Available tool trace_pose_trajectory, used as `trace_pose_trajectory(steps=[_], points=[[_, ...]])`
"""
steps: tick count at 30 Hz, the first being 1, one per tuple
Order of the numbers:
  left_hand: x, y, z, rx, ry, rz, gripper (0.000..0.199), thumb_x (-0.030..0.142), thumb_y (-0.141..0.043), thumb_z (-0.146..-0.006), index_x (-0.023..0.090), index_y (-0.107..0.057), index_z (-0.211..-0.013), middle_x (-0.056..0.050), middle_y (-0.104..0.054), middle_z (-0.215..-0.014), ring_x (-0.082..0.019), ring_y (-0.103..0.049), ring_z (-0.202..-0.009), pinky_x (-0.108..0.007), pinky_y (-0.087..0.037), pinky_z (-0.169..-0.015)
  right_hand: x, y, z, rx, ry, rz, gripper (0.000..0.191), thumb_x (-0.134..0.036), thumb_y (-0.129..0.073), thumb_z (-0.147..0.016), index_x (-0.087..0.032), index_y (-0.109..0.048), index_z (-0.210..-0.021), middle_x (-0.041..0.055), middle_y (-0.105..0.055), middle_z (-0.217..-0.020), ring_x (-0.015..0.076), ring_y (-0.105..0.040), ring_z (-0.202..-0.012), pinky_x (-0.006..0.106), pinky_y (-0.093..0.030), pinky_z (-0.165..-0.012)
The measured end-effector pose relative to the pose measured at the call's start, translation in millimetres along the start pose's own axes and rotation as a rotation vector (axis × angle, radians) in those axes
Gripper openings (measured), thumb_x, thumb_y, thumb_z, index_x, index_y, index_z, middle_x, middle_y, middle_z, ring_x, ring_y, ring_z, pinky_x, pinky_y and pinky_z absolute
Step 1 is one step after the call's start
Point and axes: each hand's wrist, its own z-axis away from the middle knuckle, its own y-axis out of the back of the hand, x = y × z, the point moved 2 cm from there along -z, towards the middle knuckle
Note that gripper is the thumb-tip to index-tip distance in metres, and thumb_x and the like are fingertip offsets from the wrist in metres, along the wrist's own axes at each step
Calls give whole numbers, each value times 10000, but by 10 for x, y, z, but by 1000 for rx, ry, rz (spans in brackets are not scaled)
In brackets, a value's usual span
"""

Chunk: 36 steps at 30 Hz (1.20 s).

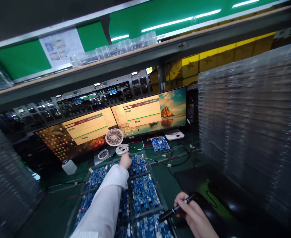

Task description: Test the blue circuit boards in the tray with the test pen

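Observation:
My left hand reaches over the far end of a clear plastic tray that holds several blue circuit boards. Its fingers are curled together beside the far board, close to thin wires; whatever lies between them is hidden. A white sleeve covers that forearm and part of the boards. At the tray's near right side, my right hand is closed around a black marker pen. The pen slants down to the left, with its dark end over the nearest right-hand board.
Two monitors stand behind the tray, with a small fan and a tape roll before them. Another wired circuit board lies at the back. Stacked clear trays rise at right; a black mouse pad lies nearby.

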Motion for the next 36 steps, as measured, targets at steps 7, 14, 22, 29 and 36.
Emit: trace_pose_trajectory(steps=[7,14,22,29,36], points=[[114,32,-126,28,31,-126,254,150,-569,-877,98,-584,-1125,-123,-641,-1161,-208,-618,-1047,-381,-482,-932,-25,-27,-5,-46,-25,50,466,-676,-705,-660,-220,-621,-692,-5,-511,-727,149,-463,-684,281,-438,-650],[285,83,99,17,-124,-112,259,57,-519,-799,95,-679,-1000,-169,-678,-1126,-215,-640,-1033,-276,-449,-918,-13,5,-9,-62,-17,97,486,-704,-676,-670,-224,-616,-711,-4,-510,-731,153,-463,-684,285,-433,-653],[409,-29,371,-57,-280,-81,144,171,-577,-827,162,-706,-890,-88,-722,-960,-213,-642,-959,-288,-452,-869,-38,-25,-6,-38,-8,98,482,-692,-704,-635,-222,-623,-700,-3,-520,-723,155,-465,-681,289,-444,-644],[451,54,406,-46,-287,-18,200,123,-443,-900,77,-616,-988,-187,-672,-1024,-238,-623,-946,-335,-440,-867,-35,-23,-21,-38,13,94,468,-672,-710,-644,-217,-615,-694,-13,-527,-707,147,-476,-659,286,-436,-638],[431,230,1075,-228,-384,215,104,141,-568,-815,171,-650,-872,-8,-708,-796,-150,-636,-751,-228,-464,-690,-46,-15,0,-42,5,75,469,-672,-699,-657,-212,-610,-683,1,-532,-741,166,-485,-717,292,-446,-650]])
